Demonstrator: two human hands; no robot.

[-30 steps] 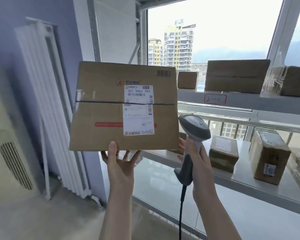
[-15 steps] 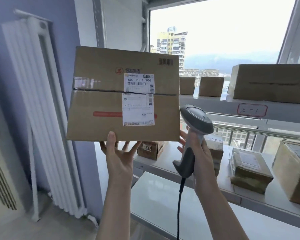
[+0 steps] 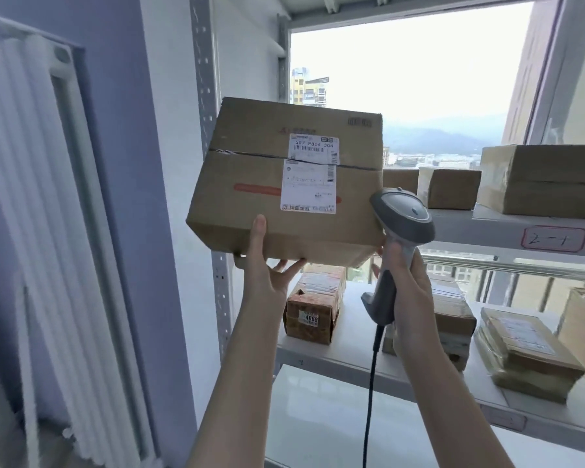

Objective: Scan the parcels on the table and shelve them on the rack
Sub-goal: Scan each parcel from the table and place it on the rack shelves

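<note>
- Since the earlier frame, the cardboard parcel (image 3: pixel 286 184) sits further right and tilts so its top edge leans away toward the rack (image 3: pixel 487 228); more of the upper shelf now shows beside it.
- Left hand (image 3: pixel 271 268): palm cups the underside of the parcel, thumb pressed flat on the front face, fingers spread below. This grip supports the load from underneath and keeps the label side facing the person.
- Right hand (image 3: pixel 409 292): fingers wrap closed around the handle of the grey barcode scanner (image 3: pixel 402 217). Its fingertips appear to touch the parcel's lower right corner, probably steadying it.
- Scanner: smooth moulded plastic, rounded head, black cable hanging straight down. The head sits just beside the parcel's right edge.
- Parcel: matte brown corrugated box, rectangular, a tape seam across the front, a white shipping label (image 3: pixel 311 173) straddling that seam, a red stripe below.
- Parcel location: in the air, raised to the level of the upper shelf at the rack's left end, not yet resting on it.
- Rack: pale metal shelves with a perforated upright; a hand-written tag (image 3: pixel 553 238) reads 2-1. Other boxes already stand on both tiers.
- Judgement: shelving on the upper tier appears to be the step in hand.
</note>
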